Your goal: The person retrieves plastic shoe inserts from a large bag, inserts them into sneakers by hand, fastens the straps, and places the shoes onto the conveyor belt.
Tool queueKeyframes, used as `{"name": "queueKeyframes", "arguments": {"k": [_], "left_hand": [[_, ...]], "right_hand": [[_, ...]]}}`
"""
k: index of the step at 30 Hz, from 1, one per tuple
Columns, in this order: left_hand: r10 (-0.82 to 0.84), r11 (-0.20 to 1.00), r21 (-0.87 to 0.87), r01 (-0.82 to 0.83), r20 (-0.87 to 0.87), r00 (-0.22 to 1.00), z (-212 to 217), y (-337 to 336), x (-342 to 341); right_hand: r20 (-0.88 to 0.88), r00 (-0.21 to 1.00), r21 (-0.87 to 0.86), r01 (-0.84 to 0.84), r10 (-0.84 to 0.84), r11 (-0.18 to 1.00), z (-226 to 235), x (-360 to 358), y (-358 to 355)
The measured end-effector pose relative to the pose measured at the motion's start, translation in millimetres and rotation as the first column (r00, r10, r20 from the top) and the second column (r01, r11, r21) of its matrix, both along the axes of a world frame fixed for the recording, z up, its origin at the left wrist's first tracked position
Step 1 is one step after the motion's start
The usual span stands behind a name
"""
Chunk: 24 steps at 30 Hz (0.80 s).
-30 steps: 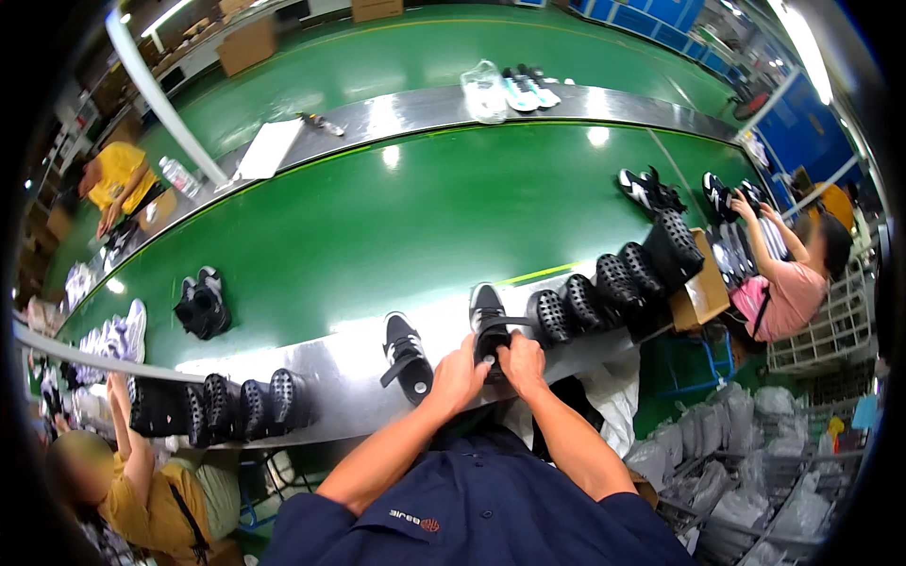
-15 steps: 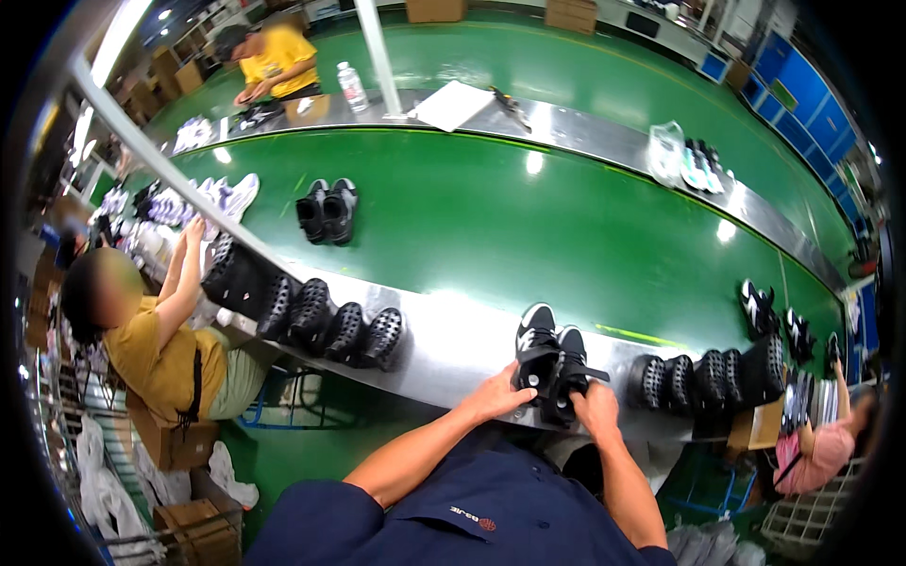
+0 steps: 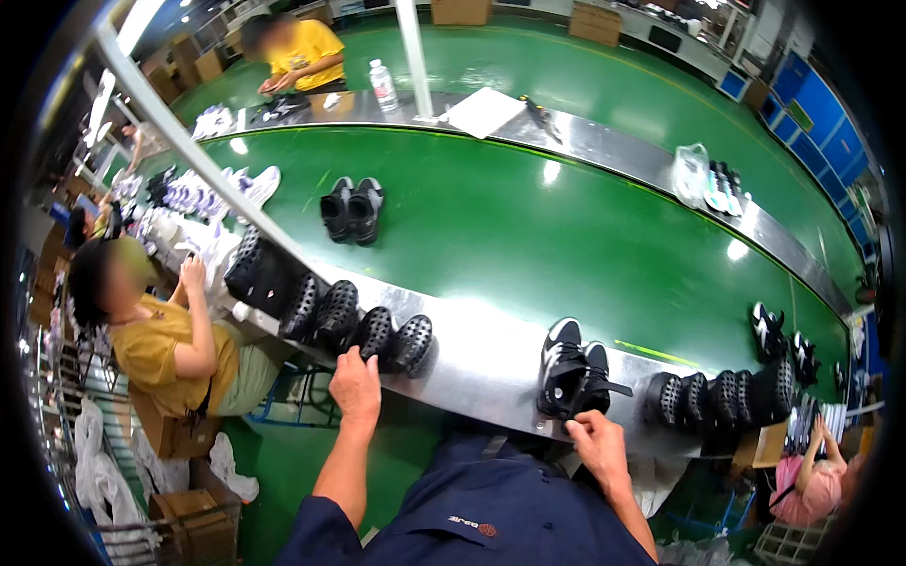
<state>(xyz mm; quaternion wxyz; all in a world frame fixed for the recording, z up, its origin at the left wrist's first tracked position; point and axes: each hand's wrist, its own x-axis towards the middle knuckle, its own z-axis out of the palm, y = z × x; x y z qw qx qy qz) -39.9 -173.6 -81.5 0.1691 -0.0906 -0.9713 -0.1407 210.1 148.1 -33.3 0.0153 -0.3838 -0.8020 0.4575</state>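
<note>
A pair of black-and-white sneakers (image 3: 563,370) stands on the metal edge of the table in front of me, one strap sticking out to the right. My right hand (image 3: 600,447) is at the heel of the right sneaker, fingers curled and thumb and forefinger pinched there. To the left, my left hand (image 3: 357,391) reaches the row of black perforated shoe-shaped forms. Its fingertips close on the near end of one form (image 3: 376,330), while another form (image 3: 412,341) stands just right of it.
More black perforated forms (image 3: 722,394) line the edge at right. Dark shoes (image 3: 352,209) sit on the green surface (image 3: 472,222). A slanted white post (image 3: 203,156) crosses at left. Co-workers in yellow (image 3: 179,344) and pink (image 3: 813,479) sit on either side.
My left hand has left the sneakers and moved left to the black forms. My right hand has dropped from the strap side to the heel. The view has shifted slightly.
</note>
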Motion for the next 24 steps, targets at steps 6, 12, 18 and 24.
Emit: {"name": "queueKeyframes", "arguments": {"k": [6,12,18,24], "left_hand": [[-0.352,0.904,0.253,0.346,-0.02,0.936,92,59,50],[-0.902,0.369,0.441,0.818,-0.045,0.43,71,143,96],[-0.843,0.434,0.85,0.299,0.265,0.468,43,189,86],[-0.802,0.502,0.863,-0.054,0.488,0.343,6,212,92]], "right_hand": [[-0.121,0.99,-0.456,0.003,-0.066,0.89,11,-42,-36],[-0.201,0.889,-0.869,0.033,-0.413,0.494,3,-43,-47],[-0.133,0.991,-0.871,-0.108,-0.017,0.479,2,-3,-20],[0.119,0.97,0.243,-0.234,0.21,0.941,56,-1,-36]]}}
